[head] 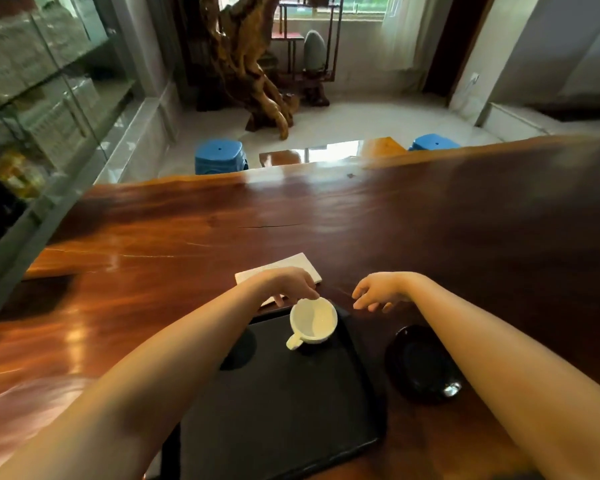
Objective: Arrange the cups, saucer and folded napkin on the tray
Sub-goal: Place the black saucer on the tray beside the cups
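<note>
Centrally, white handled cup (313, 320) upright on black tray (284, 410) — left hand (288, 284) pinching its rim, right hand (378, 291) loosely spread.

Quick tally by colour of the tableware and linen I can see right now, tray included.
White: 2 (cup, folded napkin)
Black: 2 (tray, saucer)
Dark round shape on the tray by the left forearm: too unclear to identify, not counted.
Total: 4

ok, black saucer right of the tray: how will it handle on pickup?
The saucer looks rigid and glossy, so probably slick to pinch. It lies flat on the polished table, so getting fingers under its low rim may be awkward. Likely ceramic, so breakable if dropped.
</note>
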The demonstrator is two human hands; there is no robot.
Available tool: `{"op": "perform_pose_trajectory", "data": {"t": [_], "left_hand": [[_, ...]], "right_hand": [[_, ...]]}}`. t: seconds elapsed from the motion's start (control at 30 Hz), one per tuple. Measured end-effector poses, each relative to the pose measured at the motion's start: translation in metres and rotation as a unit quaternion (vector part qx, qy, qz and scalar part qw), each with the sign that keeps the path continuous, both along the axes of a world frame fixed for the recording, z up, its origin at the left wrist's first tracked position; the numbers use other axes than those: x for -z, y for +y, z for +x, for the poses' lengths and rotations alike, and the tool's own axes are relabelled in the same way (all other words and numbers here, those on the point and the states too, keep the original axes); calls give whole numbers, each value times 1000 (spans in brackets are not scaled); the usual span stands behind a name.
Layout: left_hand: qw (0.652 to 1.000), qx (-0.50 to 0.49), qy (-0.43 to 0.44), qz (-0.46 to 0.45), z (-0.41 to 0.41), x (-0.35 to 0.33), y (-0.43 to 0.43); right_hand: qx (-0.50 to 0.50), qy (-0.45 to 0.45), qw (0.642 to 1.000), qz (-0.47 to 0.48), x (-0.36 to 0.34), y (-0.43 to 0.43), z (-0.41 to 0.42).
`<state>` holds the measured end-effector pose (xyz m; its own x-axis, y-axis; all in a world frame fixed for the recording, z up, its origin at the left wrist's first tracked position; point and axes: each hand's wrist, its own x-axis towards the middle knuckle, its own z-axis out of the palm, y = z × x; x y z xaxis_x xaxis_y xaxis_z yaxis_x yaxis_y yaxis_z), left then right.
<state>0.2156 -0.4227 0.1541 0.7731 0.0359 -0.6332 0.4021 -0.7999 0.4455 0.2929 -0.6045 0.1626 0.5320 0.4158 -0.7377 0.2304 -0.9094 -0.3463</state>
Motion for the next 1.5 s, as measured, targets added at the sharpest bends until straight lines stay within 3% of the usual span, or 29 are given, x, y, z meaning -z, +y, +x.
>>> {"op": "perform_pose_trajectory", "data": {"t": [0.3, 0.57, 0.83, 1.17, 1.5], "left_hand": [[1000, 20, 21, 2, 30, 10, -123], [997, 9, 65, 32, 39, 52, -208], [979, -165, 114, 32, 20, 114, -243], [914, -392, 42, -98, 16, 155, -258], [865, -480, 9, -149, 20, 159, -255]], "right_hand": [[20, 3, 1000, -15, 8, -129, 33], [-17, 1, 999, -47, 56, -211, 52], [-26, 10, 998, -49, 112, -235, 50], [42, -70, 995, 65, 167, -233, 55], [77, -85, 988, 103, 167, -223, 65]]}}
